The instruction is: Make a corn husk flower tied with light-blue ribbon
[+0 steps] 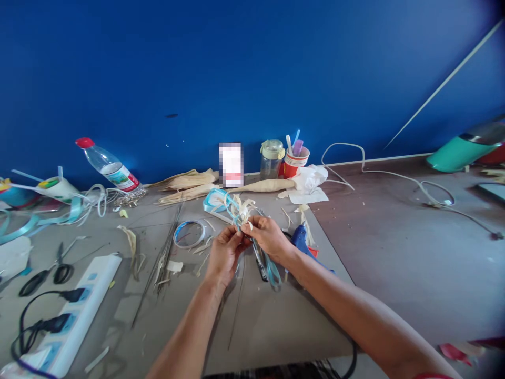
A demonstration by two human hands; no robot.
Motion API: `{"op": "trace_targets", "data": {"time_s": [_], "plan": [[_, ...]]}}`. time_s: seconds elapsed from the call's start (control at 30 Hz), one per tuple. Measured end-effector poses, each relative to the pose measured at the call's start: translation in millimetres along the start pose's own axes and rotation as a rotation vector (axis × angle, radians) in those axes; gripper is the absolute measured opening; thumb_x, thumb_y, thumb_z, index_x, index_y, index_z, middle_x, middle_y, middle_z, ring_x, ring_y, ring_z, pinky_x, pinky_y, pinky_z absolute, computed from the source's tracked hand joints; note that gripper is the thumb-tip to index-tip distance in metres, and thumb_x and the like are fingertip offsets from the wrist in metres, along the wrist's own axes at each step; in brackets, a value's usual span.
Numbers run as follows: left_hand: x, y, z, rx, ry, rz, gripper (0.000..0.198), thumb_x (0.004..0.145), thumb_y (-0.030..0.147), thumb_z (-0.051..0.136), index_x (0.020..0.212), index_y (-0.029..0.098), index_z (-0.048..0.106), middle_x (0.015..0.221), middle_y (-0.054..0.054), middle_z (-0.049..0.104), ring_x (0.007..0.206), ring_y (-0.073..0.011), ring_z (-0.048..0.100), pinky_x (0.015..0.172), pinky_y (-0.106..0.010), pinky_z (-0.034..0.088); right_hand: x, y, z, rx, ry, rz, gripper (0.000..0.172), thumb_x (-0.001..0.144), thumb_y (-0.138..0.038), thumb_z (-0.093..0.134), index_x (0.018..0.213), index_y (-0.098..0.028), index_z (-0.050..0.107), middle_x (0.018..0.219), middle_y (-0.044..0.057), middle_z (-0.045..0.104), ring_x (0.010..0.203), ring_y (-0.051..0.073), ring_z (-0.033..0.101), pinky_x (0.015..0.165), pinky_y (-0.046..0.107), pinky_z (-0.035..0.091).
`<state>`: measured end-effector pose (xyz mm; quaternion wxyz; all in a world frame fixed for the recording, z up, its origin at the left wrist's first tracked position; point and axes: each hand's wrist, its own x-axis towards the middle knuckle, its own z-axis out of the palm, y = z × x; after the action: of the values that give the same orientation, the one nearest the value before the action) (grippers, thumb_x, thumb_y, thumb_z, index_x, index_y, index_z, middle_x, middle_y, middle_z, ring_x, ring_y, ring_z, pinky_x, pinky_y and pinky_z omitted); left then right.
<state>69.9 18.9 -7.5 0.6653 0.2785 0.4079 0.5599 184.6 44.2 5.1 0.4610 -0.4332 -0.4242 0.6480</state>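
Both hands meet over the grey mat, pinching a small flower of pale dried husk strips (245,208). My left hand (225,251) has thumb and fingers closed at the base of the flower, where a thin stem seems to run down. My right hand (269,237) is closed on the strips from the other side, its fingertips nearly touching the left ones. Light blue ribbon (215,200) lies in loops just behind the flower. Under the right hand are a black pen (260,266) and a blue glue gun (300,239). The fingertips partly hide the flower's base.
Left of the hands lie a tape roll (189,234), thin wires (163,252), scissors (59,268) and a power strip (89,300) with plugs. Along the blue wall stand a tilted water bottle (114,168), dried husks (189,181), a jar (271,160) and red cups (295,162). A white cable (389,171) crosses the right.
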Motion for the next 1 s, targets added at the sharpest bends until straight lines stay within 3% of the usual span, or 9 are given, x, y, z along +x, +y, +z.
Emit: {"op": "trace_targets", "data": {"time_s": [0.33,0.53,0.83,1.0], "plan": [[-1.7,1.2,0.6,-0.019,0.076,0.066,0.021,0.068,0.026,0.069,0.078,0.015,0.055,0.064,0.002,0.058,0.057,-0.0081,0.054,0.054,-0.02,0.046,0.2,7.8,5.9,-0.009,0.014,-0.048,0.029,0.06,-0.039,0.07,0.063,-0.016,0.053,0.056,-0.003,0.049,0.052,0.009,0.042,0.047,0.022,0.034],[-1.5,1.5,-0.5,-0.075,0.06,0.073,0.021,0.064,0.022,0.072,0.076,0.013,0.057,0.064,0.002,0.059,0.056,-0.0067,0.055,0.056,-0.02,0.045,-1.3,7.0,7.5,0.036,-0.015,-0.068,0.028,0.062,-0.039,0.069,0.064,-0.016,0.053,0.057,-0.002,0.052,0.053,0.01,0.045,0.05,0.024,0.038],[-5.1,6.2,0.8,-0.087,0.03,-0.016,0.026,0.057,0.019,0.077,0.078,0.012,0.063,0.064,0.001,0.061,0.055,-0.006,0.055,0.058,-0.02,0.048,-2.2,2.9,4.6,-0.021,0.019,-0.104,0.024,0.063,-0.035,0.068,0.063,-0.017,0.052,0.057,-0.004,0.05,0.052,0.009,0.043,0.049,0.022,0.035],[-5.8,7.6,0.3,-0.078,0.008,-0.047,0.028,0.057,0.02,0.078,0.078,0.013,0.06,0.063,0.002,0.058,0.054,-0.0075,0.055,0.054,-0.022,0.049,-2.7,3.4,2.6,-0.16,0.05,-0.197,0.02,0.068,-0.032,0.063,0.065,-0.016,0.053,0.059,-0.003,0.05,0.055,0.009,0.043,0.052,0.022,0.035]]}}
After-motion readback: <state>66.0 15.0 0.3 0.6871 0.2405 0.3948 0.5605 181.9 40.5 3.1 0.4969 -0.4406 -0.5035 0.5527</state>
